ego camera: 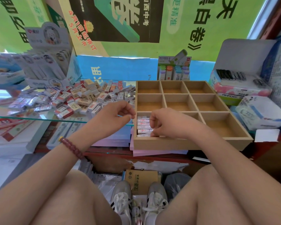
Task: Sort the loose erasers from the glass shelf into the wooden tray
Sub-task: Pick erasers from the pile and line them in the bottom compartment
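Nine compartments: wooden tray (191, 144) | five erasers (143, 127) visible, near-left compartment

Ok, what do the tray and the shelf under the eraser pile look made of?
Wooden tray: probably raw wood or fibreboard, since it is matte tan with thin dividers and no gloss. Glass shelf: clear glass, as it is see-through with a greenish cut edge and reflections.
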